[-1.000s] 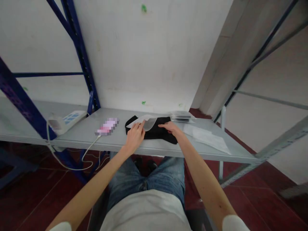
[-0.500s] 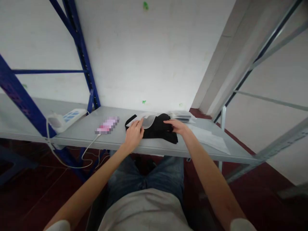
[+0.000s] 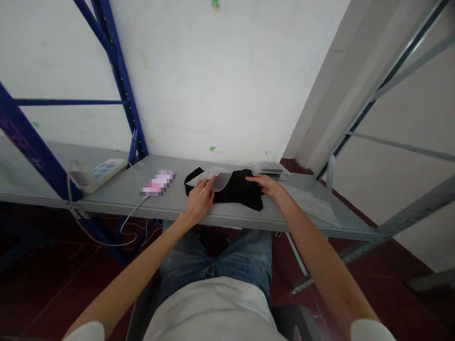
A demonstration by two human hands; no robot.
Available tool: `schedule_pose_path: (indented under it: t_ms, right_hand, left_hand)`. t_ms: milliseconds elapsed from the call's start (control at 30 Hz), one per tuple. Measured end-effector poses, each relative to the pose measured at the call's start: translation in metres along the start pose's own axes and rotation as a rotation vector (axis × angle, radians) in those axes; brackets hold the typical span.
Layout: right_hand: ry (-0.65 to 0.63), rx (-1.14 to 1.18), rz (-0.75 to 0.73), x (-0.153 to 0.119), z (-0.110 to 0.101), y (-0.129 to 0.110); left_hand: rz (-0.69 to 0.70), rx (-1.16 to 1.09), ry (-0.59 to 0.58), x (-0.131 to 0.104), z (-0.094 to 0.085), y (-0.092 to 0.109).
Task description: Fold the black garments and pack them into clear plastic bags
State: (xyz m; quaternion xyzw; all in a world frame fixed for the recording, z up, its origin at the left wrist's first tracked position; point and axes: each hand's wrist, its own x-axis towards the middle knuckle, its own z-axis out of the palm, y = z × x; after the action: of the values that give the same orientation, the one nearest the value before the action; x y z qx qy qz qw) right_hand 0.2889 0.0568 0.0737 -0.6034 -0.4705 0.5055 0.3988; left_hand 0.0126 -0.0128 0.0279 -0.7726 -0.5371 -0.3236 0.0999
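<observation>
Steadying the pale sheet [image 3: 223, 181] is best done lightly beneath fingers of the left hand [image 3: 200, 199], black cloth [image 3: 239, 191] being touched by the right hand [image 3: 267, 183]; neither grip can be told.

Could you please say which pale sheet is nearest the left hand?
The sheet on the black fabric, touched by the left hand; the stack and loose sheet lie farther right.

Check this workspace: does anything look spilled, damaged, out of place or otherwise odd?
Nothing looks spilled or damaged. The cable from the phone sags below the front edge of the shelf, where it might snag. Green marks dot the wall, odd against white. The black cloth at the right hand shows no plain fault.
</observation>
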Motion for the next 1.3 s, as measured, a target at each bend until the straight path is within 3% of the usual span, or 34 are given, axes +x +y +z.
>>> schedule_pose_path:
  t_ms: [200, 333, 500, 667, 800, 1000, 1300]
  right_hand:
    - [0.085, 0.0, -0.016, -0.01, -0.003, -0.003]
    - [-0.05, 0.131, -0.103, -0.029, -0.004, 0.006]
    - [-0.172, 0.32, -0.081, -0.047, 0.022, 0.019]
    - [-0.119, 0.203, -0.083, -0.053, 0.049, 0.021]
    - [-0.067, 0.141, -0.094, -0.06, 0.042, 0.025]
    - [-0.105, 0.167, -0.108, -0.066, 0.021, 0.032]
    - [-0.248, 0.2, -0.094, -0.042, 0.033, 0.03]
  left_hand:
    - [0.034, -0.003, 0.012, -0.001, 0.001, -0.001]
    - [0.024, -0.023, 0.021, -0.002, 0.005, 0.001]
    - [0.056, -0.082, 0.031, -0.004, 0.012, 0.008]
    - [-0.003, -0.115, 0.031, -0.005, 0.01, 0.01]
    - [-0.024, -0.075, 0.032, -0.005, 0.006, 0.005]
    - [0.017, -0.023, -0.024, -0.006, 0.007, 0.007]
    - [0.025, 0.046, -0.097, -0.007, 0.001, 0.012]
